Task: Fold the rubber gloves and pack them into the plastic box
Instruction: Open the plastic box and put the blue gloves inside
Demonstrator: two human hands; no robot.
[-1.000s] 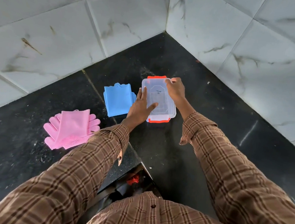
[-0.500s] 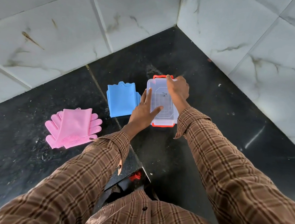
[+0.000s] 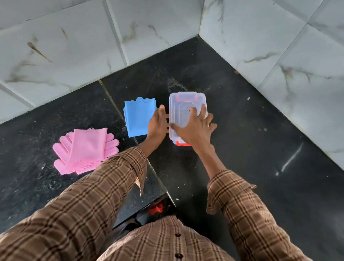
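A clear plastic box (image 3: 183, 144) with orange clips stands on the black counter near the corner. Its clear lid (image 3: 185, 102) lies on top, slightly askew. My right hand (image 3: 194, 130) is spread over the near half of the lid, thumb at its left edge, gripping it. My left hand (image 3: 158, 125) presses against the box's left side and holds it. A folded pair of blue rubber gloves (image 3: 139, 117) lies just left of the box, partly behind my left hand. A folded pair of pink rubber gloves (image 3: 86, 150) lies further left and nearer me.
Grey marbled wall tiles (image 3: 298, 58) close in the counter (image 3: 247, 157) behind and to the right, meeting in a corner beyond the box. The counter's front edge, with a red spot below it (image 3: 156, 208), is right by my body.
My right hand has left the far end of the box and now lies across the lid's near half. My left hand slid from the lid to the box's left side.
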